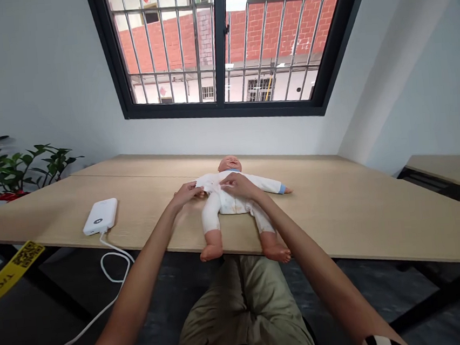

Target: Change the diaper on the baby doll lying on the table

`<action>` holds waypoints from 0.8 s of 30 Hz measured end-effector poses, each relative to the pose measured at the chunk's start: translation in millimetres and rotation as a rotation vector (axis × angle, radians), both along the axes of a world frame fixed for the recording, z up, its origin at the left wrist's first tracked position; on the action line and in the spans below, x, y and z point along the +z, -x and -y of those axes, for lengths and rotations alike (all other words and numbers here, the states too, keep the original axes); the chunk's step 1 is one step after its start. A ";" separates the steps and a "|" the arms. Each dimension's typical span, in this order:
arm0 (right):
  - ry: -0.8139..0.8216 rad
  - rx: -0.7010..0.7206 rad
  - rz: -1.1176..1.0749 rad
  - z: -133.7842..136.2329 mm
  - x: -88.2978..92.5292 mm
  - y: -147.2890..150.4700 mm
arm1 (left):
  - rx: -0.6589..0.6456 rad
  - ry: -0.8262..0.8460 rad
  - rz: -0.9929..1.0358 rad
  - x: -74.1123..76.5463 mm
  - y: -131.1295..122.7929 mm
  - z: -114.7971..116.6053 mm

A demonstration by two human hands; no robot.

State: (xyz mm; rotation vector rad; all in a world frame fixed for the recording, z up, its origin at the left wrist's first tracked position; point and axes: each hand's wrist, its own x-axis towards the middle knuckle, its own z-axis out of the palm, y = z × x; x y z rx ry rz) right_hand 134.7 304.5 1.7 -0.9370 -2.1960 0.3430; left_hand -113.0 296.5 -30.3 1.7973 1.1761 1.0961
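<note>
A baby doll (pixel 229 163) lies on its back on the wooden table, head toward the window and bare feet at the front edge. It wears a white baby outfit (pixel 233 204) with a blue collar and a blue cuff on the sleeve at right. My left hand (pixel 187 193) is closed around the end of the other sleeve (pixel 205 182), hiding most of the doll's hand there. Over the doll's chest, my right hand (pixel 237 185) pinches the outfit's cloth with thumb and fingers. The doll's legs are spread apart.
A white power bank (pixel 101 216) lies on the table (pixel 359 209) at left, its white cable (pixel 118 254) hanging over the front edge. A leafy plant (pixel 21 165) stands at far left. Behind the table is a wall with a barred window (pixel 217 43). Another table (pixel 453 170) is at right.
</note>
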 end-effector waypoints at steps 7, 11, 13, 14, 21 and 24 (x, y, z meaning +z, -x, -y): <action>0.034 -0.019 0.227 -9.6 -9.9 37.0 | -0.073 -0.172 0.044 14.3 -34.7 -9.7; 0.247 -0.020 -0.081 -10.9 -15.2 24.3 | -0.093 -0.266 -0.026 19.5 -62.9 -23.8; 0.354 -0.001 -0.268 -11.8 -17.7 18.7 | -0.114 -0.291 -0.033 19.1 -74.6 -28.8; 0.412 0.012 -0.353 -12.3 -18.9 16.6 | -0.115 -0.310 -0.041 18.0 -78.9 -30.5; 0.574 -0.060 -0.713 -14.6 -20.6 9.6 | -0.075 -0.380 -0.118 3.1 -83.4 -31.8; 0.578 -0.105 -0.744 -13.9 -20.4 10.8 | -0.097 -0.397 -0.083 -1.1 -82.2 -33.3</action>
